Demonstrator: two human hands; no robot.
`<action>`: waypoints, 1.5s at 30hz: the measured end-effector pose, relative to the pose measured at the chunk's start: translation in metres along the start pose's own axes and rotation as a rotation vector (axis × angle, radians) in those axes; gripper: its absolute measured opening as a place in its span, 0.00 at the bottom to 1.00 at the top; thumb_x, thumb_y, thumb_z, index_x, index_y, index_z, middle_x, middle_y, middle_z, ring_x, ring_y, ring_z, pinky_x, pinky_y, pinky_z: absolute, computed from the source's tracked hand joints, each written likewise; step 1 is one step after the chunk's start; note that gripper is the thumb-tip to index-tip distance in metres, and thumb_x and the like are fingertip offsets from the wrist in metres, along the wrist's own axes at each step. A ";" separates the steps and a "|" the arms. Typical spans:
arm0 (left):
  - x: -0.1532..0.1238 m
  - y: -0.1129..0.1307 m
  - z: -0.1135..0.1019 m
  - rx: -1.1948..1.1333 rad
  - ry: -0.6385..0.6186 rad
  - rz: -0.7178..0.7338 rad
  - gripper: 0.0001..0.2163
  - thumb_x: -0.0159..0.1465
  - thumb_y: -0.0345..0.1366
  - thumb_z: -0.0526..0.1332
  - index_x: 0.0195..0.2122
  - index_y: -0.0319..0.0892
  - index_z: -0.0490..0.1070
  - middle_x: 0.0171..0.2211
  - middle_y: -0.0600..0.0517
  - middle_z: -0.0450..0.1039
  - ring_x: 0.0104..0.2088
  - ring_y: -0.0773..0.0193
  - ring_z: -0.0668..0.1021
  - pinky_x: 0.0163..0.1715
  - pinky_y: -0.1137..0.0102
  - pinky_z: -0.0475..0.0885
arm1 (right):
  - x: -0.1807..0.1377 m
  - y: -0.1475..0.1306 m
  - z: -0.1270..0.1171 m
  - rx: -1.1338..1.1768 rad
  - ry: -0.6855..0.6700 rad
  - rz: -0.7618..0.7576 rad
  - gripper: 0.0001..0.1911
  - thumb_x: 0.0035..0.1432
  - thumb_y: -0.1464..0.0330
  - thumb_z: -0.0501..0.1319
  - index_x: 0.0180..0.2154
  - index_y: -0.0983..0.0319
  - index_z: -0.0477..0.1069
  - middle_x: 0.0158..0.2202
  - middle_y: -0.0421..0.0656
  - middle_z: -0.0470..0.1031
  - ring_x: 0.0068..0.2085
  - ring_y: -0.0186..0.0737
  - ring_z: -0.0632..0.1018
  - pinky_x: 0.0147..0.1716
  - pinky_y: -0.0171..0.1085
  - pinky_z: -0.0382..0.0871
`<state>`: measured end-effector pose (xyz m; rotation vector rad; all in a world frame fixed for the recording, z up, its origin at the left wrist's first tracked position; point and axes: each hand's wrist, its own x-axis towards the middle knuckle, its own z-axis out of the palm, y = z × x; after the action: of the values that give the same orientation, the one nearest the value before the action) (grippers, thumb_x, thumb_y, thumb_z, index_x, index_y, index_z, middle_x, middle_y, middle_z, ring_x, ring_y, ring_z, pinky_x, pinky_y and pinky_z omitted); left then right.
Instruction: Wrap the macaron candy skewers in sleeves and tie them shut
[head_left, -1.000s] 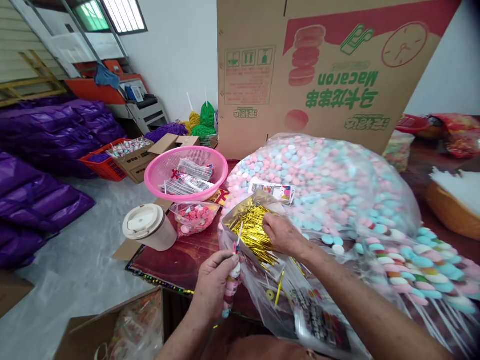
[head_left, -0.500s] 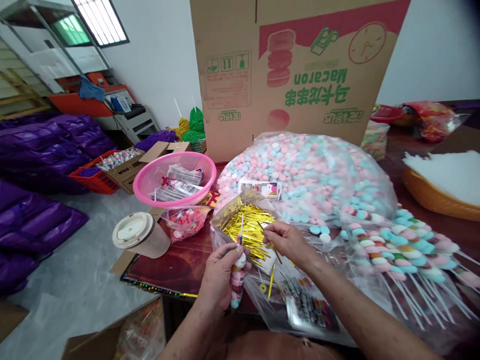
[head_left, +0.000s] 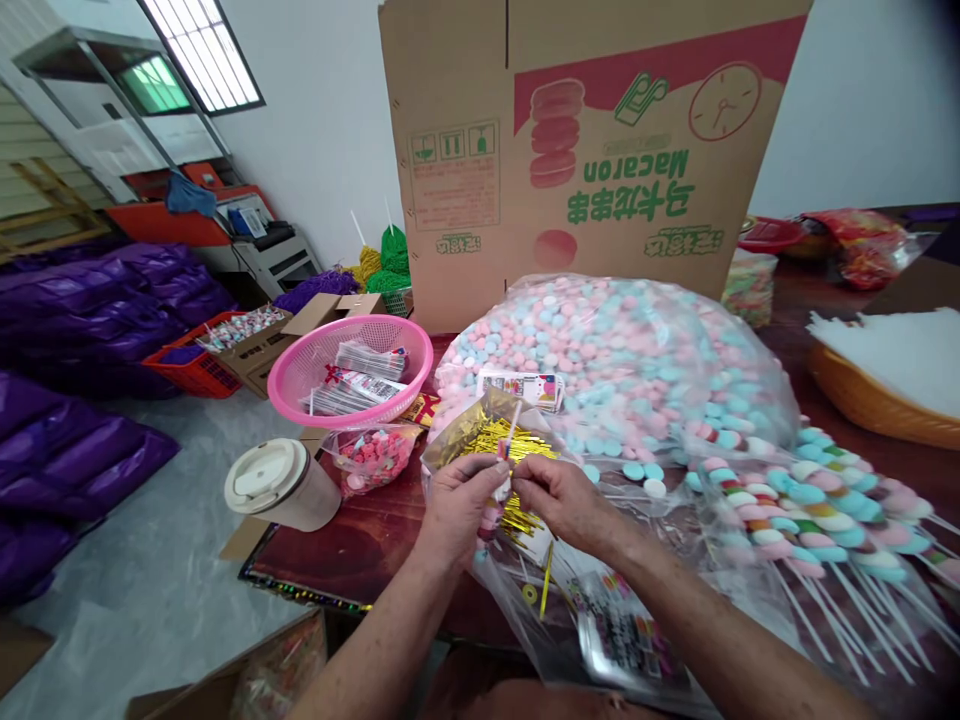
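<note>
Left hand (head_left: 461, 500) grips wrapped candy stick (head_left: 491, 517) above table (head_left: 360, 550) by its near edge, right hand (head_left: 566, 502) pinched at its neck, can't tell on what; slack left grip could drop it.

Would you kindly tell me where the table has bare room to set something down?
The main bare patch of table lies between the lidded cup and the left hand. Middle and right are crowded by the big candy bag and candy skewers.
</note>
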<state>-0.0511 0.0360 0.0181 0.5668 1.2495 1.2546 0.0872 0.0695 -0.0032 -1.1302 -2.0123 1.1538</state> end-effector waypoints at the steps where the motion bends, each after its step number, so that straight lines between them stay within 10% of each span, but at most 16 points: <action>1: 0.002 0.004 -0.002 -0.028 0.040 0.029 0.14 0.42 0.38 0.69 0.27 0.38 0.71 0.13 0.57 0.66 0.09 0.75 0.63 0.07 0.80 0.53 | 0.001 0.001 -0.002 -0.099 0.003 0.001 0.08 0.54 0.71 0.52 0.24 0.62 0.65 0.22 0.37 0.66 0.26 0.32 0.66 0.26 0.30 0.60; 7: -0.008 0.015 -0.017 -0.148 0.110 0.159 0.12 0.43 0.35 0.69 0.28 0.37 0.72 0.17 0.56 0.70 0.11 0.76 0.64 0.09 0.79 0.56 | 0.002 -0.006 -0.007 -0.186 0.253 -0.016 0.11 0.54 0.71 0.53 0.39 0.64 0.69 0.46 0.51 0.69 0.47 0.44 0.68 0.46 0.43 0.60; 13: -0.017 -0.005 0.003 -0.117 -0.001 0.081 0.12 0.45 0.38 0.69 0.29 0.38 0.73 0.13 0.58 0.66 0.10 0.76 0.63 0.09 0.79 0.55 | -0.017 -0.024 0.001 0.483 0.024 0.152 0.15 0.53 0.58 0.56 0.23 0.62 0.65 0.18 0.36 0.60 0.19 0.29 0.61 0.18 0.30 0.56; 18: -0.018 -0.017 0.022 -0.032 -0.115 -0.095 0.14 0.46 0.41 0.68 0.31 0.39 0.71 0.16 0.55 0.70 0.10 0.73 0.64 0.07 0.79 0.53 | -0.050 -0.013 -0.032 0.395 0.285 0.191 0.14 0.51 0.58 0.58 0.25 0.63 0.65 0.19 0.35 0.59 0.21 0.28 0.58 0.18 0.30 0.51; 25: -0.030 -0.025 0.053 0.146 -0.159 -0.099 0.11 0.47 0.41 0.65 0.24 0.39 0.69 0.10 0.60 0.59 0.09 0.77 0.58 0.08 0.81 0.49 | -0.062 -0.020 -0.043 0.276 0.190 0.157 0.16 0.52 0.58 0.55 0.19 0.62 0.60 0.16 0.36 0.59 0.20 0.29 0.59 0.19 0.30 0.51; 34: -0.036 -0.030 0.039 0.259 -0.286 -0.101 0.18 0.48 0.49 0.65 0.31 0.39 0.73 0.13 0.56 0.65 0.11 0.73 0.63 0.07 0.80 0.55 | -0.069 0.001 -0.033 0.436 0.291 0.228 0.16 0.46 0.59 0.63 0.22 0.62 0.61 0.16 0.32 0.57 0.19 0.26 0.57 0.17 0.28 0.49; 39: -0.039 -0.038 0.046 -0.119 -0.412 -0.332 0.14 0.42 0.39 0.70 0.23 0.36 0.71 0.14 0.54 0.67 0.13 0.71 0.68 0.12 0.77 0.60 | -0.087 -0.013 -0.052 0.501 0.000 0.119 0.13 0.51 0.60 0.61 0.36 0.62 0.70 0.19 0.34 0.66 0.20 0.29 0.67 0.19 0.28 0.59; 45: -0.042 -0.047 0.050 -0.170 -0.573 -0.502 0.15 0.38 0.35 0.73 0.24 0.34 0.71 0.15 0.52 0.69 0.14 0.69 0.70 0.16 0.74 0.65 | -0.098 -0.024 -0.066 0.507 -0.182 0.048 0.09 0.52 0.62 0.61 0.27 0.61 0.72 0.25 0.39 0.75 0.27 0.36 0.76 0.27 0.33 0.69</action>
<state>0.0194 -0.0015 0.0082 0.4109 0.7270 0.6936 0.1774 0.0052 0.0442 -0.8397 -1.6754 1.7192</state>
